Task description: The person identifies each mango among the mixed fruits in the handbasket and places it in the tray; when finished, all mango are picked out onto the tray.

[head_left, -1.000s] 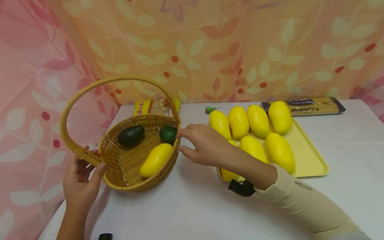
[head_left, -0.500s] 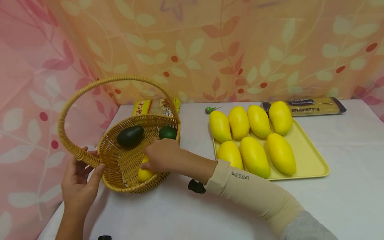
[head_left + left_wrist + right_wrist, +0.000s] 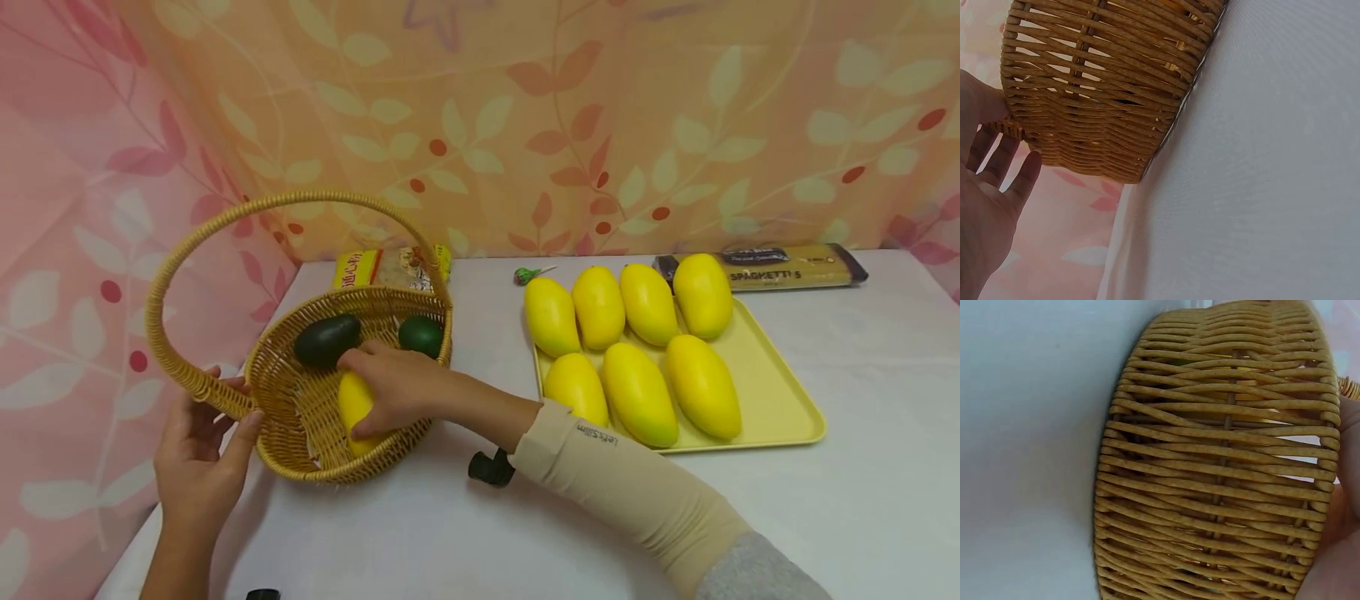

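In the head view my left hand (image 3: 198, 467) holds the wicker basket (image 3: 311, 433) where its tall handle (image 3: 161, 312) meets the rim, thumb in front and fingers behind. My right hand (image 3: 401, 383) reaches over the near right rim and grips a yellow mango (image 3: 352, 404) inside, partly covering it. Behind the mango lie a dark green avocado (image 3: 327, 340) and a rounder dark green fruit (image 3: 422, 335). In the left wrist view the fingers touch the woven wall (image 3: 1097, 81). The right wrist view shows mostly the basket's outside (image 3: 1210, 469); the mango is barely visible through the weave.
Several mangoes (image 3: 640, 392) lie in two rows on a yellow tray (image 3: 783, 417) at right. Behind are a spaghetti pack (image 3: 795, 268), a lollipop (image 3: 528, 274) and a yellow food packet (image 3: 390, 267). Floral cloth (image 3: 480, 125) hangs behind the white table (image 3: 420, 533).
My right hand has moved left from the basket's right rim into the basket and taken hold of the mango, which has shifted slightly left and turned more upright. The left hand has stayed put.
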A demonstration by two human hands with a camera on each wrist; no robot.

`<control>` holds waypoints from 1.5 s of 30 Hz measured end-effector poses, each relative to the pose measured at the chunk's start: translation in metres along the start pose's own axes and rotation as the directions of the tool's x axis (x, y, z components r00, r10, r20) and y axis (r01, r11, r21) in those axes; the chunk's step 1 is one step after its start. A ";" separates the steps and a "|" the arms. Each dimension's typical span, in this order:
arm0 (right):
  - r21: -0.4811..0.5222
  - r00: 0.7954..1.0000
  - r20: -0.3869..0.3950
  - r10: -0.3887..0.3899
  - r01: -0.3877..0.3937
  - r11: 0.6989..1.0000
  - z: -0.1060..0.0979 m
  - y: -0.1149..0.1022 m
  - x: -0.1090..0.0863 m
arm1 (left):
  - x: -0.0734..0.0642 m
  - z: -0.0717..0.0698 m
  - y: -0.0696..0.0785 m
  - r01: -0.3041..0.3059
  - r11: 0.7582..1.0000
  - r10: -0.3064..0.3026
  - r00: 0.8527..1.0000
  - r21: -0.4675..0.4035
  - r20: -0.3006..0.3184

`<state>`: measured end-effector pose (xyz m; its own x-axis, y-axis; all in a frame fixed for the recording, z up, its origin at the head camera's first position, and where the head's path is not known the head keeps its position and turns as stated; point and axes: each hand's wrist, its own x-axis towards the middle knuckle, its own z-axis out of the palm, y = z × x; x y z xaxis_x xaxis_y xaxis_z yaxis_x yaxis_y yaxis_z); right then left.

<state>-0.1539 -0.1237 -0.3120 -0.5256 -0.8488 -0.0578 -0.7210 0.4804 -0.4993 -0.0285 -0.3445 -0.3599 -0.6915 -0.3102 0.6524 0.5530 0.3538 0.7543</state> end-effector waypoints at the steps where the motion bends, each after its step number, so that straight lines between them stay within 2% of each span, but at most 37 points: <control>1: 0.007 1.000 -0.012 -0.017 0.017 1.000 0.000 0.001 -0.001 | 0.000 0.000 0.000 -0.001 1.000 0.001 1.000 -0.013 0.000; 9: 0.105 0.990 -0.068 -0.127 0.134 0.985 -0.007 0.005 -0.008 | 0.000 0.000 0.000 0.000 1.000 0.000 1.000 -0.023 -0.004; 16: 0.172 0.979 -0.110 -0.171 0.188 0.967 -0.012 0.006 -0.013 | 0.000 -0.001 0.003 0.029 0.997 -0.028 1.000 0.072 -0.011; 20: 0.188 0.975 -0.137 -0.178 0.202 0.961 -0.013 0.002 -0.021 | 0.000 -0.001 0.003 0.001 1.000 -0.001 1.000 -0.015 -0.010; 23: 0.180 0.967 -0.166 -0.192 0.221 0.959 -0.016 -0.001 -0.027 | 0.000 -0.001 0.002 0.003 1.000 -0.003 1.000 -0.015 -0.013; 27: 0.195 0.957 -0.210 -0.199 0.240 0.951 -0.023 -0.001 -0.035 | 0.000 0.000 0.004 0.056 0.995 -0.055 0.998 0.077 -0.023; 30: 0.224 0.951 -0.238 -0.198 0.253 0.941 -0.028 0.000 -0.043 | 0.000 0.001 0.005 0.074 0.992 -0.071 0.997 0.102 -0.026; 33: 0.253 0.943 -0.260 -0.207 0.273 0.928 -0.033 0.001 -0.049 | 0.000 0.002 0.005 0.065 0.991 -0.063 0.998 0.119 -0.020; 38: 0.273 0.927 -0.288 -0.238 0.318 0.908 -0.037 0.002 -0.061 | 0.000 0.002 0.006 0.048 0.997 -0.047 0.999 0.066 -0.016; 45: 0.288 0.916 -0.320 -0.242 0.338 0.896 -0.042 0.001 -0.078 | -0.001 0.002 0.006 0.075 0.997 -0.074 0.997 0.033 -0.024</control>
<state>-0.1330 -0.0480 -0.2720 -0.4512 -0.8231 0.3449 -0.6936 0.0803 -0.7159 -0.0256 -0.3406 -0.3557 -0.7191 -0.3568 0.5964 0.4839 0.3588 0.7982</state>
